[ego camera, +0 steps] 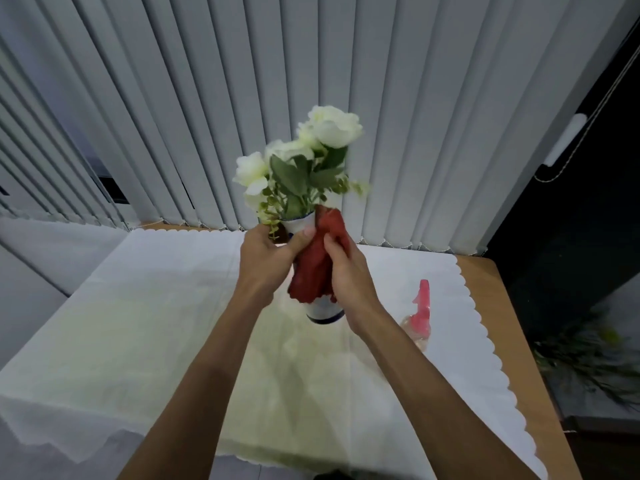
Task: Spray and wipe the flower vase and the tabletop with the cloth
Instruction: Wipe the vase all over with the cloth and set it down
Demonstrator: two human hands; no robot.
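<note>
A white vase with a blue band (325, 311) holds white flowers (334, 128) and is lifted off the table, tilted slightly. My left hand (268, 252) grips its upper part near the rim. My right hand (346, 271) presses a red cloth (317, 268) against the vase's side, covering most of the body. Only the vase's rim and base show. The tabletop carries a white scalloped tablecloth (138, 323).
A spray bottle with a pink trigger head (420, 311) stands on the tablecloth to the right of the vase. Bare wood of the table (498, 306) shows along the right edge. Vertical blinds (173, 116) hang behind. A dark plant (588, 362) lies on the floor at right.
</note>
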